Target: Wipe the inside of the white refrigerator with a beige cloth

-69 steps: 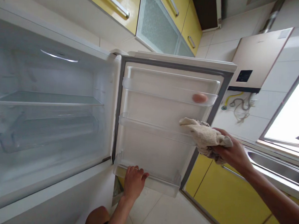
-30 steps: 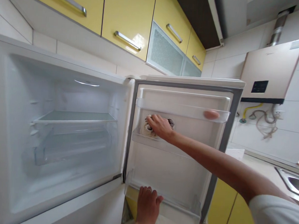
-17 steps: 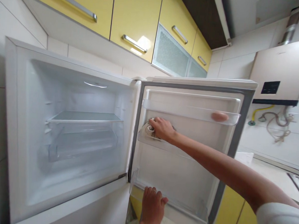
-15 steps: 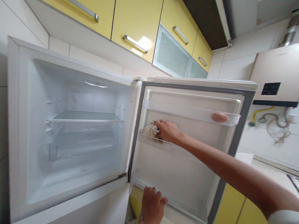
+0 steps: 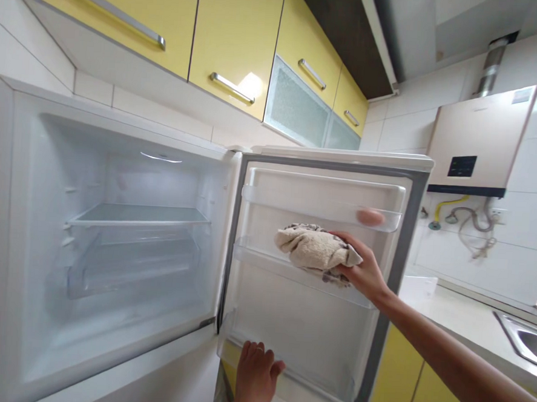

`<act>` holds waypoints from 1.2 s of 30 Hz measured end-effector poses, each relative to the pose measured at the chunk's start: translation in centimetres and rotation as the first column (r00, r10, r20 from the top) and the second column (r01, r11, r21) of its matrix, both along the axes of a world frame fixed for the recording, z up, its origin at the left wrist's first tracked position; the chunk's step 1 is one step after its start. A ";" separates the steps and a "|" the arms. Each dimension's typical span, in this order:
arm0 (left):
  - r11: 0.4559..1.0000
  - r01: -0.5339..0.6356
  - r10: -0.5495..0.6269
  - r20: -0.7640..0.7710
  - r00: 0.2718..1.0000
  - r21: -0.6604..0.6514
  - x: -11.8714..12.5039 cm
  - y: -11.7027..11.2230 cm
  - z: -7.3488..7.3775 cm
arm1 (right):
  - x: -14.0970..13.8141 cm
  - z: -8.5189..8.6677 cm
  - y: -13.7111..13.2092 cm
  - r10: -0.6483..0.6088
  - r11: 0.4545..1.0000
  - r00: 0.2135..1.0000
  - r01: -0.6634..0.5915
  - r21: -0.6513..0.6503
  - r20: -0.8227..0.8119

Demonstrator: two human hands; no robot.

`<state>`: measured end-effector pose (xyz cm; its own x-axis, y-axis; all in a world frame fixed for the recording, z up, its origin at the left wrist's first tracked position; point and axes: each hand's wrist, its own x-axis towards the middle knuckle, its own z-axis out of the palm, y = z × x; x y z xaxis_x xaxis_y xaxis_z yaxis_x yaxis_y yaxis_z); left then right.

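Observation:
My right hand [image 5: 361,266] grips a bunched beige cloth [image 5: 317,249] with dark patterning. The cloth is in front of the middle door shelf [image 5: 258,258] of the open refrigerator door [image 5: 306,334]. Low on the door, my left hand [image 5: 257,373] has its fingers curled over the rim of the bottom door shelf [image 5: 318,386], thumb out to the right. An egg [image 5: 370,217] rests at the right end of the clear top door shelf [image 5: 296,201].
To the left is the open refrigerator compartment [image 5: 120,313], with a glass shelf [image 5: 140,215] and a clear drawer [image 5: 141,266]. Yellow cabinets [image 5: 238,29] hang above. At the right are a water heater [image 5: 481,141], a counter [image 5: 453,309] and a sink [image 5: 530,341].
My right hand has drawn the cloth out of the left end of the middle door shelf and rightward. The left hand keeps its place on the bottom shelf. The view has shifted slightly.

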<state>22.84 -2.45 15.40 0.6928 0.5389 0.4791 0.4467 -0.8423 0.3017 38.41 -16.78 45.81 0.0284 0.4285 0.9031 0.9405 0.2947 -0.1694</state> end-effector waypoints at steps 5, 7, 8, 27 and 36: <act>0.996 0.006 -0.015 -0.107 0.994 -0.088 -0.7 0.0 1.4 | -1.6 -0.2 -1.9 0.039 0.983 0.981 -0.072 0.169 0.193; 0.993 0.027 -0.038 -0.086 0.996 -0.116 -1.1 0.2 1.6 | -2.5 -0.3 -2.4 0.030 0.971 0.977 -0.078 0.224 0.212; 0.990 0.043 -0.051 -0.054 0.997 -0.133 -1.3 0.3 1.5 | -3.0 -0.3 -2.6 0.031 0.969 0.976 -0.082 0.235 0.215; 0.784 0.582 0.010 0.942 0.335 -0.215 -9.1 -9.0 18.2 | -12.2 -2.3 0.1 0.213 0.976 0.975 -0.216 0.039 0.063; 0.413 0.840 0.468 0.873 0.136 -0.352 -9.7 -6.2 27.2 | -14.8 0.0 -0.9 0.260 0.939 0.859 -0.118 -0.324 0.441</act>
